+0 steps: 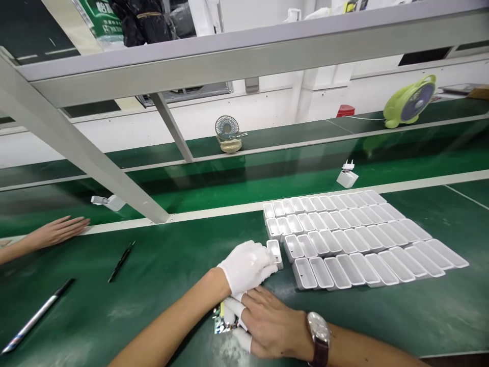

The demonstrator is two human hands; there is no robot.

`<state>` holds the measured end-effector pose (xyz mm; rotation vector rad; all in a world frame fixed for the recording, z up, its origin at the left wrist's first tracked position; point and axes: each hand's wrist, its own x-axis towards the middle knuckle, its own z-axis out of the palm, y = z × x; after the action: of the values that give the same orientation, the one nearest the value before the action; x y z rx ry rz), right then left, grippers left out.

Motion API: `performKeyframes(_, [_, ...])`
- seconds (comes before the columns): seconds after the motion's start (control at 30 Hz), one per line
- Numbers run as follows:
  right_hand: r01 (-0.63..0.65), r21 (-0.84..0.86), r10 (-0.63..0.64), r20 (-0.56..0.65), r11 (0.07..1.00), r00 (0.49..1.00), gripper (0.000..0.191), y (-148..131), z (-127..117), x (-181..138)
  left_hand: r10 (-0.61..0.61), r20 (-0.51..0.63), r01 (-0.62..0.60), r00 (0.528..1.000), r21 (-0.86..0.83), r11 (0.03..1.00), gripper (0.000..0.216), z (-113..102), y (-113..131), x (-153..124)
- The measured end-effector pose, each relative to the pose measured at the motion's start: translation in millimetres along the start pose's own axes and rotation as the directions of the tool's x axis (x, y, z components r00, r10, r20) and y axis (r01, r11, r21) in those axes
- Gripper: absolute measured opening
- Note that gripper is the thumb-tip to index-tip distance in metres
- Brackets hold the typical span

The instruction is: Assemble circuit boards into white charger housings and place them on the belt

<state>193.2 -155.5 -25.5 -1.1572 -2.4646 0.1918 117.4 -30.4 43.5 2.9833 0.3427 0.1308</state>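
The gloved left hand [248, 267] is curled, its fingers closed on a white shell [275, 253] just left of the rows of trays [359, 239]. The right hand [273, 326] (bare, white covers on its fingertips) lies left of those rows and nearer the person, fingers together on a small circuit board [220, 322]. Whether it grips the board cannot be told.

Your dark green matted bench [420, 311] runs beside a glossy green conveyor belt [267, 178]. Overhead you have a grey metal frame beam [244, 56]. Beyond it stand a white wall [114, 137], a lime-green plastic desk fan [410, 100] and a small grey-blue fan [226, 127].
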Motion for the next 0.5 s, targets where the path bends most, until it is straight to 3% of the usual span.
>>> performKeyframes(0.13, [0.006,0.071,0.001,-0.096,0.997,0.995,0.026,5,-5,2,-0.162,-0.118,0.160,0.980,-0.029,0.987,0.030,-14,-23,-38])
performKeyframes(0.3, [-0.134,0.125,0.157,-0.194,0.983,0.969,0.044,18,-16,8,-0.441,-0.249,0.444,0.862,-0.050,0.895,0.024,-12,-64,-91])
performKeyframes(0.43, [-0.180,0.038,0.184,-0.197,0.983,0.963,0.054,22,-15,10,-0.467,-0.235,0.429,0.852,-0.196,0.882,0.015,-12,-72,-110])
performKeyframes(0.5, [-0.175,-0.009,0.170,-0.197,0.984,0.966,0.053,22,-11,11,-0.503,-0.246,0.441,0.828,-0.267,0.857,0.030,-13,-73,-111])
